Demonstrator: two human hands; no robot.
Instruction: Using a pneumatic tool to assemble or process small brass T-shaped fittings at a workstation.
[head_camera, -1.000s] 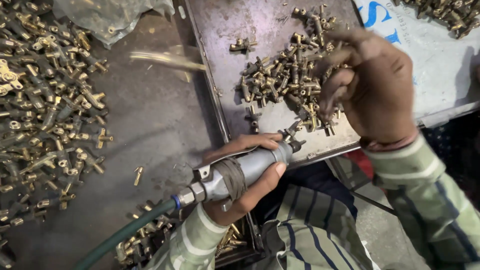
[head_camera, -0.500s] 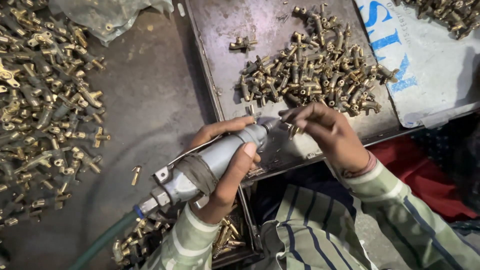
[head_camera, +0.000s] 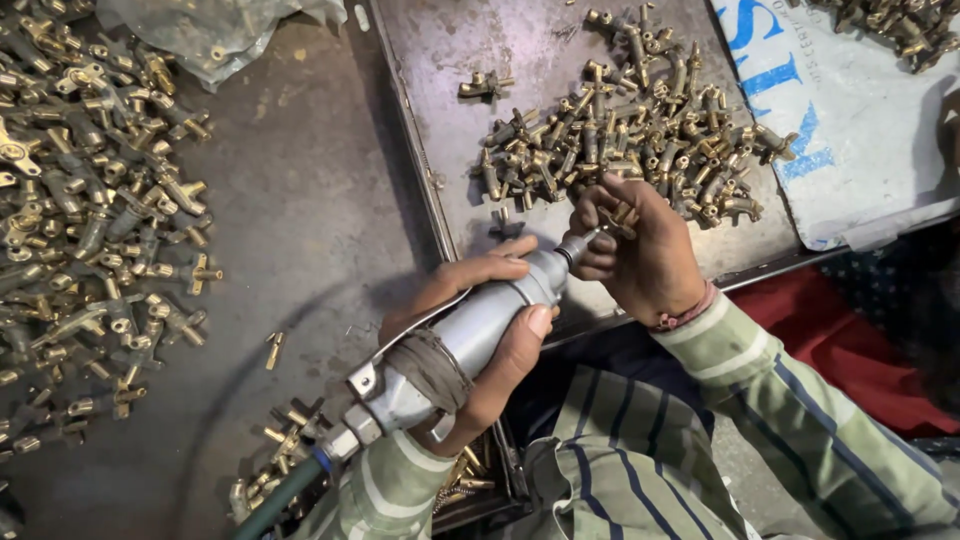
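My left hand (head_camera: 480, 330) is wrapped around a grey pneumatic hand tool (head_camera: 450, 345) with a green hose (head_camera: 280, 500) at its rear. The tool's tip points up and right. My right hand (head_camera: 640, 250) pinches a small brass fitting (head_camera: 622, 215) and holds it against that tip. Just beyond my right hand lies a pile of brass fittings (head_camera: 620, 130) on a grey metal tray (head_camera: 440, 120). One lone fitting (head_camera: 485, 85) sits apart at the tray's upper left.
A large heap of brass fittings (head_camera: 90, 220) covers the floor at left. More fittings (head_camera: 280, 450) lie near the hose. A white printed sack (head_camera: 850, 130) with further fittings (head_camera: 900, 25) is at upper right. Red cloth (head_camera: 850, 340) lies under my right forearm.
My right hand left the pile with a fitting and brought it down to the tool's tip. The tool tilted up towards the right and moved closer to the tray's edge.
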